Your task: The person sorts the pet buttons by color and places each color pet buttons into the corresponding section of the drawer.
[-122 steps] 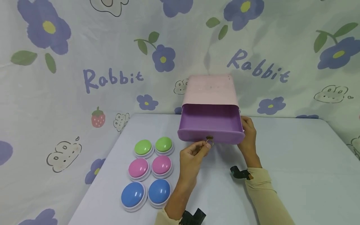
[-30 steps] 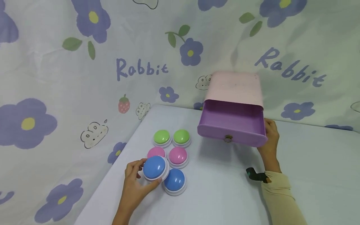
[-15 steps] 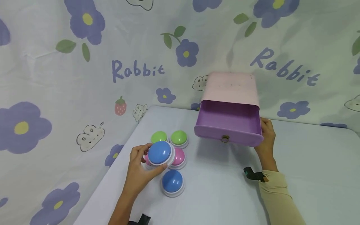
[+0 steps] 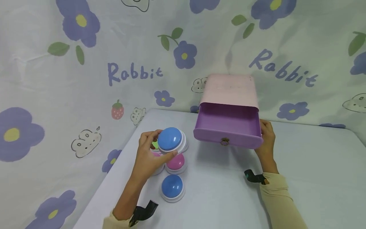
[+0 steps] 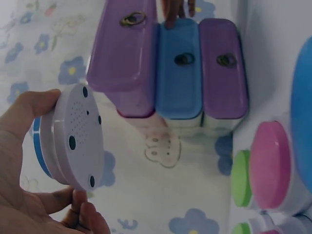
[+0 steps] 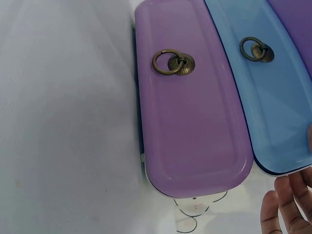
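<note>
My left hand (image 4: 147, 157) holds a blue push button (image 4: 170, 139) with a white base, raised over the other buttons. In the left wrist view its underside shows speaker holes and dark feet. The pink drawer box (image 4: 230, 89) stands at the back; its top purple drawer (image 4: 228, 138) is pulled out, nothing seen inside. Below it are a blue drawer (image 5: 179, 87) and another purple drawer (image 6: 195, 107), both closed, with ring pulls. At the box's right side, my right hand (image 4: 266, 140) grips its edge beside the blue drawer, thumb on the front, fingers along the side.
A second blue button (image 4: 172, 186) sits on the white table (image 4: 217, 197). Pink buttons (image 4: 175, 161) stand behind it. Green buttons (image 5: 241, 178) lie mostly hidden behind the held button in the head view. A flowered cloth (image 4: 131, 95) hangs behind the table.
My left hand let go of the open drawer's ring, took a blue button from the front row and carried it up and right, over the green ones. My right hand stays at the box.
</note>
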